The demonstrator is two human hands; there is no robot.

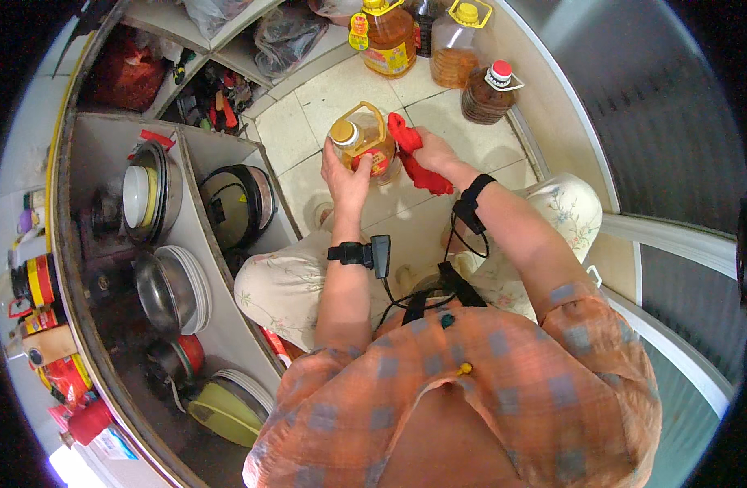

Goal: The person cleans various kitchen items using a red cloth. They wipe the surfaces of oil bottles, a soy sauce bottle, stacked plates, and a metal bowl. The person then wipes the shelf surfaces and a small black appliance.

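My left hand [347, 177] grips a clear plastic jug of amber cooking oil [371, 140] around its near side. The jug has a yellow screw cap, a yellow handle and a red label bearing writing. It leans slightly towards me, and whether its base touches the tiles is hard to see. Just right of the jug, my right hand [435, 152] holds a bunched red cloth [423, 174], whose end hangs down below the fingers. The cloth's upper end lies close beside the jug's handle; I cannot tell if they touch.
Several oil and dark-liquid jugs, one a full yellow-capped jug [388, 43], another a red-capped jug [489, 94], stand on the tiled floor [300, 122] against the wall. At left, open cabinet shelves hold steel basins [166, 287], white plates and a black appliance [233, 204].
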